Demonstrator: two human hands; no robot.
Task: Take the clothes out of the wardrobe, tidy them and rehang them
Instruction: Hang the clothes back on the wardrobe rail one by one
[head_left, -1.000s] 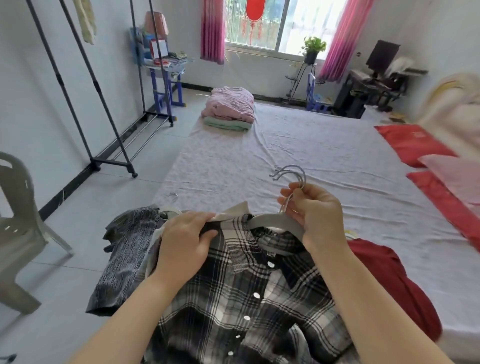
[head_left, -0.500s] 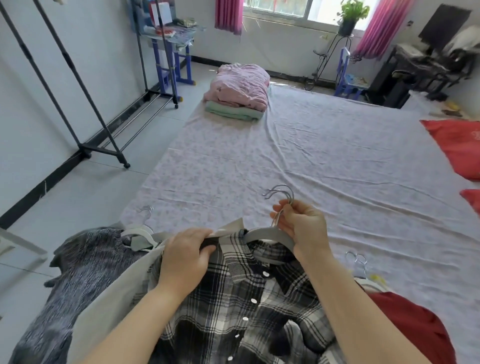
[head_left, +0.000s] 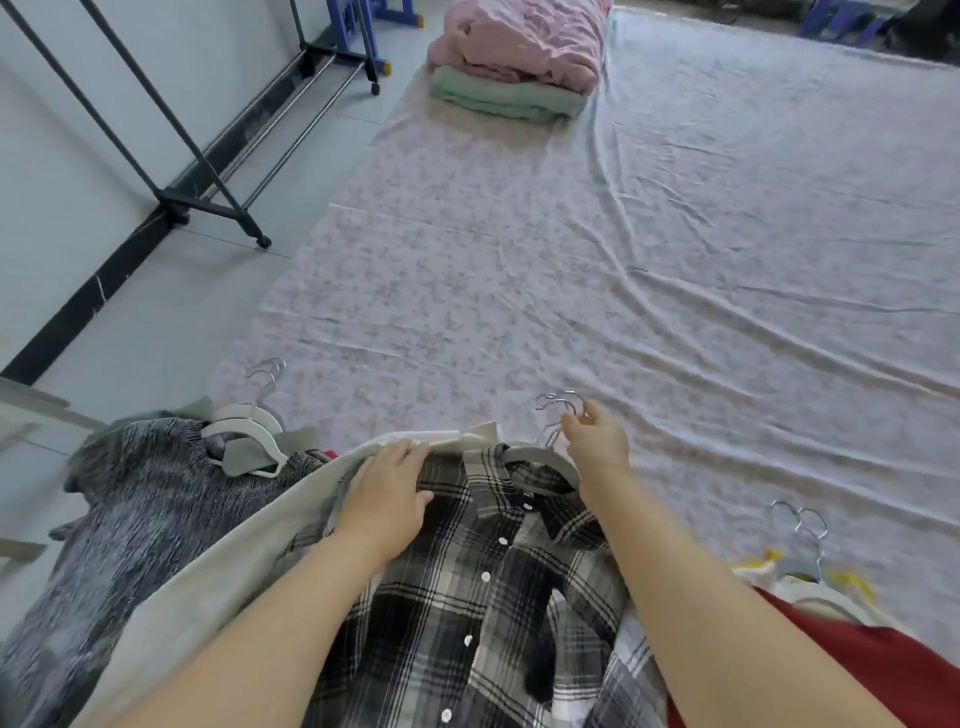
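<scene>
The scene is brightly and evenly lit by soft, diffuse light; only faint shadows are cast on the black-and-white plaid button shirt (head_left: 483, 597). Small glints are caught on the chrome hook of the grey plastic hanger (head_left: 540, 457). The mottled grey knitted garment (head_left: 130, 519) at the left edge is blurred, and the black metal clothes rack (head_left: 202, 207) is slanted by wide-angle distortion.

The plaid shirt (head_left: 483, 597) ran off the frame at 6 o'clock, its hem unseen, and the grey hanger (head_left: 540, 455) showed only as an arc, its ends buried under the collar and its neck covered by the right hand (head_left: 597, 441). At 8 o'clock the grey knit garment (head_left: 130, 519) was smeared by blur and cropped, while at 4 o'clock the red garment (head_left: 857, 670) was cropped too and the hangers (head_left: 794, 570) beside it lay half buried. The edge cut the pink bundle (head_left: 519, 41) at 12 o'clock and the rack (head_left: 202, 207) at 10 o'clock.
</scene>
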